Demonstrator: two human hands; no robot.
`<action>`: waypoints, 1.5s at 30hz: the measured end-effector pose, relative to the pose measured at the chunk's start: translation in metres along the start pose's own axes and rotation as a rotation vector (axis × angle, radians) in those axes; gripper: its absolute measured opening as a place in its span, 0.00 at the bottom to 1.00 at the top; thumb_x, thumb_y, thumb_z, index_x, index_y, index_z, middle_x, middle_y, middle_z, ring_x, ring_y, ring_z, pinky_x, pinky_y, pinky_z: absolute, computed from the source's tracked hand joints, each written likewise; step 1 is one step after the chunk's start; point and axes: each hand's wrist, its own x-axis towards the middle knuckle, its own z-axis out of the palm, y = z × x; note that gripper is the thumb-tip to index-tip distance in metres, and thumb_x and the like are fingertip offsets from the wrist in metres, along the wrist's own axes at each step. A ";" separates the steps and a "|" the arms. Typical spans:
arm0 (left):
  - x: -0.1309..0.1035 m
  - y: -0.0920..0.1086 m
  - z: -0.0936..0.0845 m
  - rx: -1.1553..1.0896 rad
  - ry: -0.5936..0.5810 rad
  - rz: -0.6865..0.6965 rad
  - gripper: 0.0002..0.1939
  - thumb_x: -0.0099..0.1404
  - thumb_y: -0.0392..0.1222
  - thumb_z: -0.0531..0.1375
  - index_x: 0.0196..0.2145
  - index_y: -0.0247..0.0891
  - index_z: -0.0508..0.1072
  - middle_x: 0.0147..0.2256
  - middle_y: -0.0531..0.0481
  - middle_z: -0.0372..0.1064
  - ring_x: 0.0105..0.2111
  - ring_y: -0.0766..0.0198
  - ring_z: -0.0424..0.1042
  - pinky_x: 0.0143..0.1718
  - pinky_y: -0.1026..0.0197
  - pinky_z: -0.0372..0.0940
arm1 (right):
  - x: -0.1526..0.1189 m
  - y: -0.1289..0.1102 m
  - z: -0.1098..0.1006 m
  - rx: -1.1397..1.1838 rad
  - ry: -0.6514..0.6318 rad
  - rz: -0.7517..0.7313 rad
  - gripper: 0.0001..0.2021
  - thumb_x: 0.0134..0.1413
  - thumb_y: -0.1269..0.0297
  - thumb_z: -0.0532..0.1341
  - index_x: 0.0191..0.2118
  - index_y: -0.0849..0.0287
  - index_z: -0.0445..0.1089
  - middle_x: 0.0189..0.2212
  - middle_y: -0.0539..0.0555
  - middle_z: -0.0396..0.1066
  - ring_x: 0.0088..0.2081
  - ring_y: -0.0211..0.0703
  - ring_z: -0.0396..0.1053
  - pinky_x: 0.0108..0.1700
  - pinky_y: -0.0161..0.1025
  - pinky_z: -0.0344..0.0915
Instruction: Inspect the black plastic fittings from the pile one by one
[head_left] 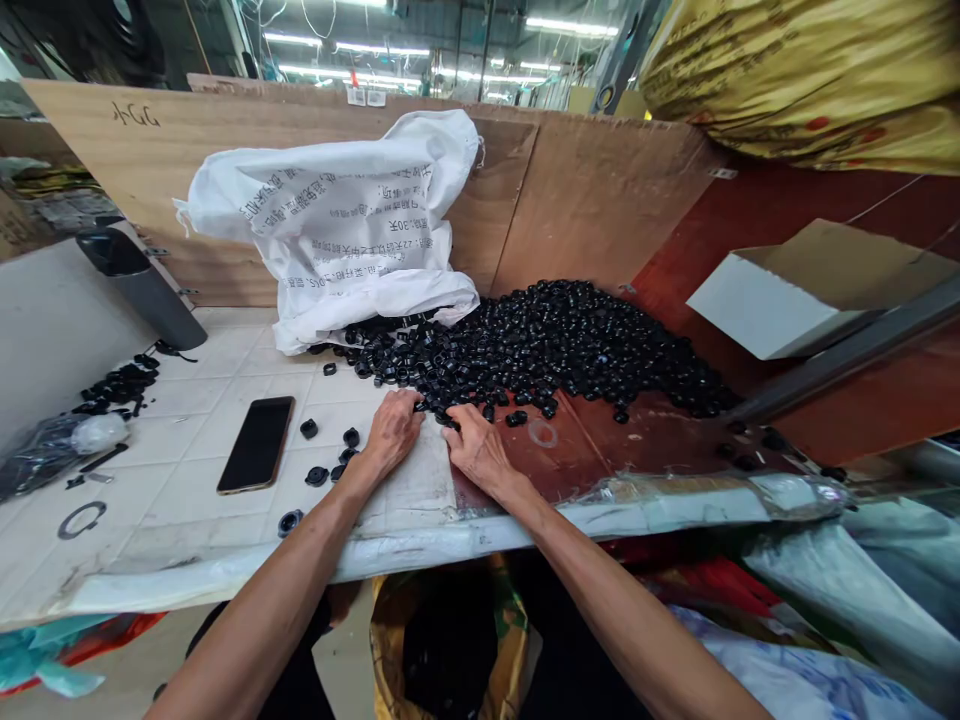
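A wide heap of small black plastic parts lies along the back of the worktable. At its front edge, my left hand has its fingers bent together against a black part. My right hand is just to the right, thumb and fingers closed around a black part at the heap's edge. The two hands are a little apart. A white woven sack with printed text lies over the heap's left end. Several loose black parts sit on the white surface left of my left wrist.
A phone lies on the table's left part, with a grey bottle behind it and a grey ring nearer the edge. Below the front edge hangs an open yellow sack. A white box is at right.
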 end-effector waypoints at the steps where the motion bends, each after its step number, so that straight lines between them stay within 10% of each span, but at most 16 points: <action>1: -0.005 0.000 -0.002 -0.069 -0.006 -0.022 0.14 0.62 0.32 0.60 0.46 0.37 0.77 0.43 0.43 0.78 0.45 0.52 0.75 0.53 0.47 0.68 | 0.001 0.003 0.001 0.074 0.055 0.046 0.09 0.62 0.66 0.60 0.47 0.59 0.73 0.41 0.58 0.75 0.39 0.47 0.73 0.45 0.42 0.71; 6: -0.027 0.014 -0.008 -0.778 -0.067 -0.267 0.18 0.61 0.42 0.68 0.48 0.36 0.75 0.34 0.50 0.78 0.34 0.63 0.76 0.41 0.59 0.70 | 0.004 0.004 -0.004 0.607 0.110 0.257 0.12 0.56 0.56 0.66 0.43 0.58 0.75 0.36 0.54 0.78 0.32 0.42 0.76 0.38 0.40 0.74; 10: -0.030 0.027 -0.007 -0.916 -0.117 -0.308 0.20 0.58 0.43 0.71 0.46 0.35 0.77 0.38 0.48 0.80 0.37 0.62 0.78 0.44 0.59 0.70 | 0.007 -0.004 -0.015 0.852 0.102 0.282 0.16 0.56 0.54 0.67 0.48 0.56 0.77 0.42 0.55 0.79 0.39 0.46 0.81 0.45 0.44 0.77; 22: -0.030 0.034 -0.002 -0.885 -0.092 -0.286 0.17 0.56 0.41 0.71 0.44 0.35 0.79 0.34 0.50 0.78 0.33 0.63 0.76 0.41 0.59 0.72 | 0.002 -0.009 -0.022 0.549 0.083 0.066 0.09 0.63 0.62 0.62 0.44 0.55 0.79 0.44 0.57 0.77 0.46 0.47 0.75 0.47 0.42 0.72; 33: -0.035 0.029 0.007 -0.696 -0.079 -0.118 0.13 0.62 0.40 0.67 0.45 0.38 0.80 0.43 0.48 0.80 0.40 0.60 0.78 0.49 0.56 0.72 | 0.000 -0.005 -0.017 0.238 0.083 -0.023 0.18 0.71 0.60 0.54 0.29 0.57 0.71 0.23 0.50 0.67 0.28 0.41 0.67 0.38 0.39 0.66; 39: -0.033 0.033 0.005 -0.826 -0.104 -0.233 0.16 0.60 0.41 0.68 0.46 0.36 0.78 0.37 0.50 0.79 0.36 0.63 0.76 0.43 0.59 0.72 | -0.004 -0.007 -0.018 0.363 0.109 0.002 0.11 0.66 0.61 0.60 0.50 0.56 0.73 0.37 0.54 0.76 0.34 0.43 0.74 0.37 0.37 0.70; 45: -0.033 0.031 0.004 -0.802 -0.112 -0.228 0.16 0.59 0.42 0.67 0.45 0.36 0.79 0.35 0.51 0.77 0.34 0.64 0.74 0.41 0.60 0.69 | -0.003 -0.007 -0.019 0.259 0.091 -0.004 0.19 0.71 0.59 0.55 0.25 0.56 0.67 0.21 0.48 0.67 0.24 0.38 0.65 0.32 0.37 0.63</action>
